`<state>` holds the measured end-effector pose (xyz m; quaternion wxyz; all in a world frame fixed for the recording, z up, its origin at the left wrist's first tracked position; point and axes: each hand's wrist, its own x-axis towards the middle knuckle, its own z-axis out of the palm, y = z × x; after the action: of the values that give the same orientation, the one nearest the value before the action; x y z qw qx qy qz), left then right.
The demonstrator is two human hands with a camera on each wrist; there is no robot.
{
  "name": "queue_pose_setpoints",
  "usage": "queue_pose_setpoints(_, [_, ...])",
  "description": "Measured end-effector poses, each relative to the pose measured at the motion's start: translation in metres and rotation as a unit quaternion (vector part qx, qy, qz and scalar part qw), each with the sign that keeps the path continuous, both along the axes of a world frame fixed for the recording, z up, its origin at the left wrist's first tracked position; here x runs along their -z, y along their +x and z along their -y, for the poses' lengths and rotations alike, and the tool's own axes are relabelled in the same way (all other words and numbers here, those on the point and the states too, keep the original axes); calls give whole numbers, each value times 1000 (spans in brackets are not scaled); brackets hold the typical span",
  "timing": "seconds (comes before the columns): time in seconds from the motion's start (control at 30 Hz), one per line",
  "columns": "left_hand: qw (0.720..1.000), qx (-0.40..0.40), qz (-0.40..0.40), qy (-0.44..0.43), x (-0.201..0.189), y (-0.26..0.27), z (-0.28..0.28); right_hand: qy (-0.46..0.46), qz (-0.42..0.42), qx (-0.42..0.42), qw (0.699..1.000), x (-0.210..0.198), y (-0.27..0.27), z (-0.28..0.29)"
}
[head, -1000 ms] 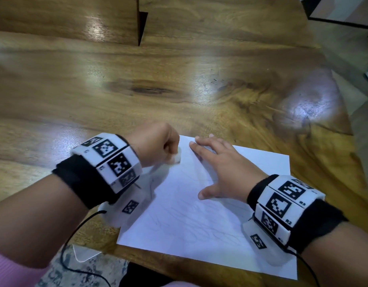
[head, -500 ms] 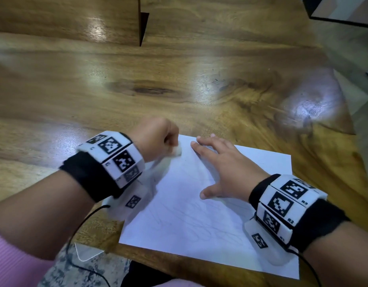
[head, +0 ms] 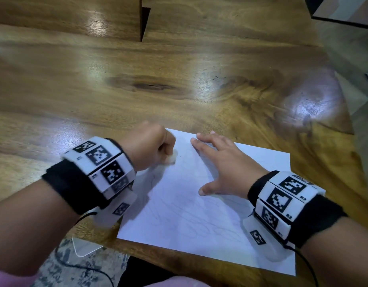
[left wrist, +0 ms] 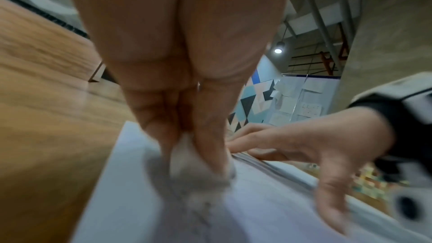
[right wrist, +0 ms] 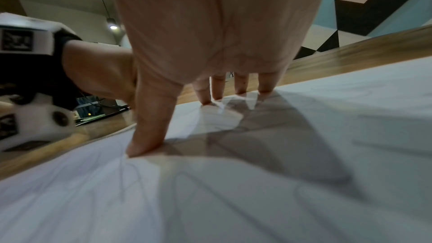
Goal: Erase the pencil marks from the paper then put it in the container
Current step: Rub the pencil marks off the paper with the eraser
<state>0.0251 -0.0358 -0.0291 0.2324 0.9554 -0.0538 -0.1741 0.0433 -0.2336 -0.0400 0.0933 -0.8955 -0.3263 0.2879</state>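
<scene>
Our left-hand fingers pinch the eraser against the paper, near its far left corner; our right hand lies flat, pinning the sheet to the tabletop. Thin and floppy, it likely creases easily, so we'd lift it by an edge.

Looks like a big indoor hall or studio space, not a home. Evidence: high ceiling with exposed metal beams and a hanging pendant lamp, bare concrete-looking wall on the right. Far side has a wall of blue, black and white geometric panels and a partition board with pinned sheets. Large glossy wooden worktop, patterned rug near its edge.
</scene>
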Motion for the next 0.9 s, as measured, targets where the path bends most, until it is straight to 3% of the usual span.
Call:
queue_pose_setpoints(0.1, [994,53,-94,31,-4,-14,-3,2,-2,1,1000,0,0,0])
queue_pose_setpoints(0.3, [999,-15,28,3,-3,12,8,1,1,2,1000,1,0,0])
queue_pose_setpoints(0.47, [994,47,-95,3,-1,-20,-2,6,-3,4,1000,3,0,1])
queue_pose_setpoints(0.63, [998,-29,49,-7,1,7,0,5,2,4,1000,3,0,1])
queue_pose_setpoints(0.7, [1000,-6,22,-4,2,1,-5,5,0,2,1000,3,0,1])
queue_pose_setpoints(0.8, [993,48,-102,15,-1,-19,-13,10,-1,3,1000,3,0,1])
queue_pose_setpoints(0.83, [992,52,-116,18,-2,-19,-13,10,-1,3,1000,3,0,1])
queue_pose_setpoints(0.9, [997,23,-70,12,-3,-10,-8,9,-1,3,1000,4,1,1])
